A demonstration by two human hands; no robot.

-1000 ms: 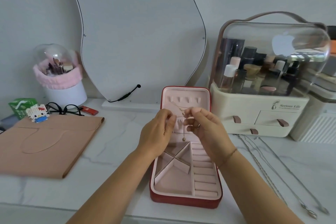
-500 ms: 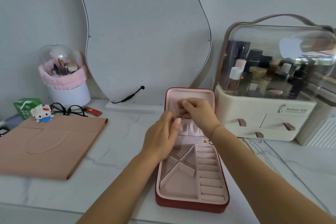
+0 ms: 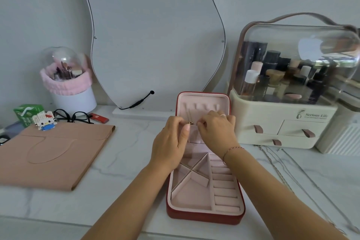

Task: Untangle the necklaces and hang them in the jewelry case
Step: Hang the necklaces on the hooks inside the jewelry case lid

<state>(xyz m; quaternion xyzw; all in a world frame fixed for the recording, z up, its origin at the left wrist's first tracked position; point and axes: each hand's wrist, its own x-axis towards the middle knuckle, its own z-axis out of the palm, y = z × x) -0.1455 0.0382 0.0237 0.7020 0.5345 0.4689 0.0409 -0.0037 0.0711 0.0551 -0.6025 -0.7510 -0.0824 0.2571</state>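
The red jewelry case [image 3: 204,218] lies open in front of me, its pink-lined lid [image 3: 202,101] standing upright. A thin gold necklace [image 3: 188,115] hangs from a hook at the lid's left. Its small pendant sits at the top edge of the lid's pocket. My left hand [image 3: 171,142] and my right hand [image 3: 216,130] meet at that pendant with curled fingertips and pinch the chain's lower end. Several silver necklaces [image 3: 280,169] lie stretched out on the marble top to the right of the case.
A cream cosmetics organizer [image 3: 282,122] with a clear dome stands right behind the case. A wavy mirror [image 3: 152,35] leans on the wall. On the left lie a tan folder [image 3: 52,152], black glasses [image 3: 72,117], a toy figure [image 3: 43,120] and a brush holder [image 3: 68,87].
Both hands moved the necklace from mid-air to the lid, where the chain now hangs from a hook. The hands have dropped to the pocket edge. My view shifted slightly left.
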